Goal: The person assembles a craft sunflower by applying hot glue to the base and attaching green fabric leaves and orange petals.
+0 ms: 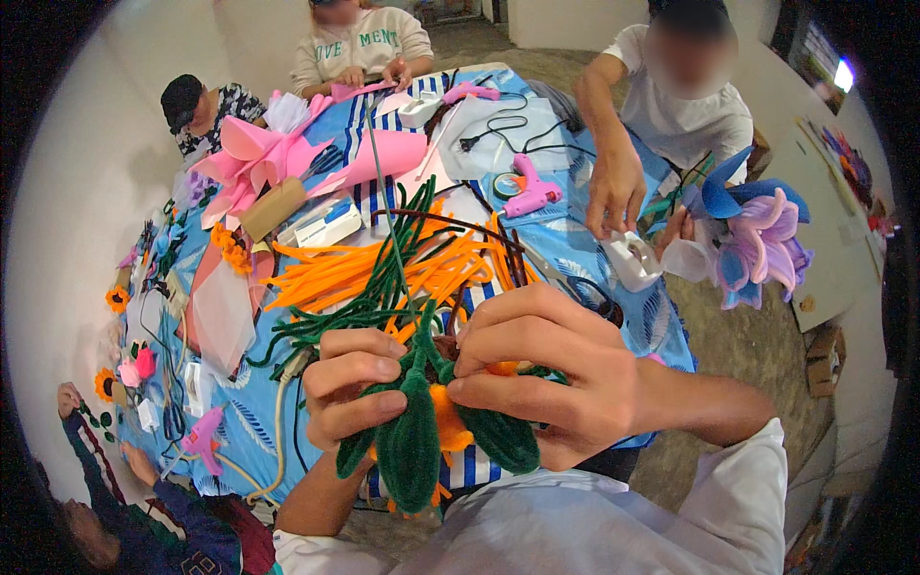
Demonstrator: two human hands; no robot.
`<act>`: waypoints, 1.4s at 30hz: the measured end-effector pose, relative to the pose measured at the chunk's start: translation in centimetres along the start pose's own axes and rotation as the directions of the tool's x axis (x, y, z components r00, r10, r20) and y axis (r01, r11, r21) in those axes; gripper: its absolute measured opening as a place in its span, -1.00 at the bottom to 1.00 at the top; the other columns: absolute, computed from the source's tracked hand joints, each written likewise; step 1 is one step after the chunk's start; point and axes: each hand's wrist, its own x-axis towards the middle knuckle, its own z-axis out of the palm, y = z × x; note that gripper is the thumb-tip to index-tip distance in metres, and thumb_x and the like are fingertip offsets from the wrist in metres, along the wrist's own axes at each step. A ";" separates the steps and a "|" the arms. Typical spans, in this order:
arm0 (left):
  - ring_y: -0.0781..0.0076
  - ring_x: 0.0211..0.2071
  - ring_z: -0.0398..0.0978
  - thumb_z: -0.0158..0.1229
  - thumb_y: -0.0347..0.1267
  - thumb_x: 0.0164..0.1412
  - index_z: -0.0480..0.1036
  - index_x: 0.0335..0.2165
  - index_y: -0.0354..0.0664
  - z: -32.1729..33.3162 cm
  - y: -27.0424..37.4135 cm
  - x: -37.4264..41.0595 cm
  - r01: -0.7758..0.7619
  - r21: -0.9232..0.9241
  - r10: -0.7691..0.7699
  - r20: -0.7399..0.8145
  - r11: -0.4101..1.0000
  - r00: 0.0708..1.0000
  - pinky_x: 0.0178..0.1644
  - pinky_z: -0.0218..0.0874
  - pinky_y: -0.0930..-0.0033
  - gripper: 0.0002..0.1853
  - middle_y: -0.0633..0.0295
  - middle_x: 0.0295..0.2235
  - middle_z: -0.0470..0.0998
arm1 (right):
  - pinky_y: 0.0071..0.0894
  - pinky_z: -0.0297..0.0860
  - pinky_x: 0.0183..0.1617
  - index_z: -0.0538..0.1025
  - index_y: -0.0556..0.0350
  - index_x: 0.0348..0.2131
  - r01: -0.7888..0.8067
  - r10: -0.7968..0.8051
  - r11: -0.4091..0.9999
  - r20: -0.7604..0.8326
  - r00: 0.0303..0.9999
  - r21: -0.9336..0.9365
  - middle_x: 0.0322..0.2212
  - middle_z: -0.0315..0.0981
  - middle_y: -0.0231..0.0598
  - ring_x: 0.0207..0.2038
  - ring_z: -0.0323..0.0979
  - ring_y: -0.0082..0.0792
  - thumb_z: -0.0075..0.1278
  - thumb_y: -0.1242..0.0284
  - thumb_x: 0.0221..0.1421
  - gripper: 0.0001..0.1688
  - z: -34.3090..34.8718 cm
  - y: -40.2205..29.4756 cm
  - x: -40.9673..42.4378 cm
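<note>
Close in front of me, dark green pipe-cleaner leaves (408, 438) hang around the orange petals (449, 417) of a pipe-cleaner flower. My left hand (356, 388) pinches the leaf cluster from the left. The fingertips of my right hand (553, 374) grip the base of the right-hand leaf (498, 435), near the thin green stem (392, 237). That stem rises away from me between the hands. Fingers and leaves hide most of the flower. Just beyond lie piles of loose orange pipe cleaners (345, 269) and green pipe cleaners (345, 327).
Pink glue guns (530, 188) (203, 438), scissors (586, 291), a white tape dispenser (634, 262) and pink wrapping paper (388, 162) crowd the blue tablecloth (251, 460). Across the table, one person (618, 172) reaches to the dispenser beside a purple-blue bouquet (762, 237). Other people work around the table.
</note>
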 end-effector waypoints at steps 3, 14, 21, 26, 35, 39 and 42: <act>0.01 -0.19 0.54 0.31 -0.40 0.17 0.41 -0.09 -0.10 0.3 0.1 0.0 0.003 0.015 -0.003 -0.026 1.000 1.000 -0.11 0.53 0.02 -0.66 0.05 -0.17 0.45 | -0.16 0.51 -0.13 0.63 0.24 -0.22 0.007 -0.007 1.000 -0.009 1.000 -0.014 -0.26 0.57 -0.09 -0.19 0.55 -0.04 0.14 0.51 0.04 -0.74 0.0 0.0 0.1; 0.04 -0.27 0.54 0.34 -0.39 0.16 0.41 -0.10 -0.11 0.4 -0.4 0.2 -0.017 -0.001 0.017 -0.014 1.000 1.000 -0.19 0.54 0.09 -0.65 0.06 -0.19 0.44 | -0.16 0.50 -0.13 0.60 0.25 -0.26 0.034 -0.033 0.998 0.007 0.999 -0.057 -0.22 0.58 -0.09 -0.19 0.54 -0.03 0.18 0.43 0.01 -0.71 0.0 0.2 0.3; 0.10 -0.22 0.50 0.40 -0.26 0.17 0.40 -0.07 -0.11 1.0 -0.3 -0.4 0.091 -0.093 -0.094 -0.031 0.991 0.995 -0.15 0.45 0.12 -0.57 0.11 -0.18 0.41 | -0.14 0.48 -0.14 0.59 0.25 -0.24 -0.028 0.028 1.000 0.045 0.999 -0.004 -0.23 0.58 -0.08 -0.19 0.53 0.01 0.31 0.37 -0.01 -0.63 -0.3 0.2 0.6; 0.18 -0.24 0.53 0.33 -0.29 0.26 0.47 -0.15 -0.21 1.7 -1.1 -1.4 0.115 -0.152 -0.139 -0.157 0.982 0.978 -0.19 0.45 0.21 -0.71 0.09 -0.20 0.44 | -0.07 0.44 -0.05 0.57 0.24 -0.20 -0.168 0.157 0.973 0.082 0.984 0.158 -0.19 0.55 -0.07 -0.14 0.52 0.01 0.33 0.40 -0.08 -0.57 -0.9 0.2 1.1; 0.23 -0.17 0.54 0.40 -0.42 0.14 0.50 -0.08 -0.26 0.9 -0.4 -1.4 0.302 -0.155 -0.318 -0.091 0.941 0.944 -0.05 0.41 0.24 -0.62 0.02 -0.12 0.50 | -0.08 0.43 -0.02 0.58 0.30 -0.15 -0.316 0.295 0.908 0.116 0.949 0.277 -0.17 0.52 0.01 -0.11 0.52 0.04 0.31 0.40 0.00 -0.56 -1.2 0.4 0.9; 0.22 -0.16 0.55 0.45 -0.52 0.04 0.51 -0.09 -0.27 0.7 0.1 -0.9 0.331 -0.121 -0.341 -0.077 0.936 0.937 -0.03 0.42 0.23 -0.56 0.02 -0.13 0.52 | -0.12 0.43 -0.04 0.61 0.31 -0.19 -0.319 0.302 0.916 0.105 0.947 0.244 -0.17 0.53 0.00 -0.12 0.52 0.00 0.30 0.34 0.03 -0.58 -1.2 0.2 1.0; 0.21 -0.16 0.56 0.45 -0.51 0.03 0.51 -0.09 -0.27 0.9 0.1 -1.1 0.341 -0.165 -0.360 -0.097 0.925 0.928 -0.03 0.42 0.23 -0.56 0.02 -0.14 0.53 | -0.15 0.42 -0.07 0.63 0.31 -0.23 -0.293 0.283 0.932 0.076 0.956 0.215 -0.19 0.54 -0.01 -0.15 0.53 -0.03 0.28 0.34 0.08 -0.63 -1.1 0.1 1.0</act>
